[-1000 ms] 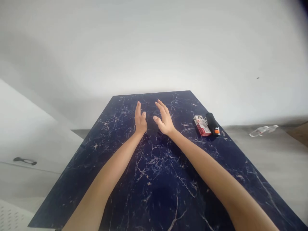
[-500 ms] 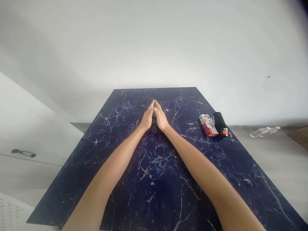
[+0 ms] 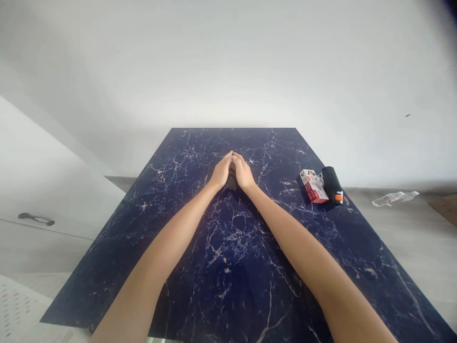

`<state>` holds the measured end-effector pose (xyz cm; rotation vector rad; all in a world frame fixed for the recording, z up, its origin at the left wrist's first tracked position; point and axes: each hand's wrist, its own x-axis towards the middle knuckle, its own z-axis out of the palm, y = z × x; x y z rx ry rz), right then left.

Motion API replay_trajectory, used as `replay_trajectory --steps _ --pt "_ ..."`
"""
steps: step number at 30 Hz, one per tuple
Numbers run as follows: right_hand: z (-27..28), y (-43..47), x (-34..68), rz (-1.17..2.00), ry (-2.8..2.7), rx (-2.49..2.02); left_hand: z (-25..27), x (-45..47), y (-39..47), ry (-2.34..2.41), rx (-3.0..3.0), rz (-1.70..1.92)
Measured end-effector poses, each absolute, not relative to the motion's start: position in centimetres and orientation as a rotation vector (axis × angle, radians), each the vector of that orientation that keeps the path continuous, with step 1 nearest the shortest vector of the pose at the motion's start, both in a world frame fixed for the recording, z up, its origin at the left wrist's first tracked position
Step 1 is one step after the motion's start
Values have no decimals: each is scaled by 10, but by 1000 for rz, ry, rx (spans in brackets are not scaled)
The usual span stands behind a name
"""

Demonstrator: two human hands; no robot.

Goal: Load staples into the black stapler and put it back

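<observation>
Over the far half of a dark blue marbled table (image 3: 228, 295), my left hand (image 3: 221, 171) and my right hand (image 3: 243, 172) meet at the fingertips in a peak. Their fingers are stretched forward and slightly curved, with the palms turned towards each other. Between the wrists there is a dark gap with a shadow or reflection on the tabletop. No object shows in either hand, though the space between the palms is partly hidden. To the right, apart from my right hand, a red and white box (image 3: 314, 186) lies beside a black cylinder with an orange patch (image 3: 332, 185).
Behind the table rises a pale wall (image 3: 228, 62). A clear plastic bottle (image 3: 394, 198) lies on the floor at the right, near a brown item (image 3: 444, 209) at the frame edge. On the left is a white panel with a dark handle (image 3: 36, 219).
The straight, steepled fingers have curved, and the fingertips sit slightly lower. My hands still touch. The whole view has shifted a little; the box and cylinder stay in place on the table.
</observation>
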<state>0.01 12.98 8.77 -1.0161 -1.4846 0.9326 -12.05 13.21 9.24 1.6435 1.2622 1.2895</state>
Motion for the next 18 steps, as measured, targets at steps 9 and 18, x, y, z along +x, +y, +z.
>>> replay_trajectory --steps 9,18 --pt "87 130 0 941 -1485 -1012 91 -121 132 1261 1628 1331" --pt "93 125 -2 964 -1478 -961 95 -122 127 1318 1647 1388"
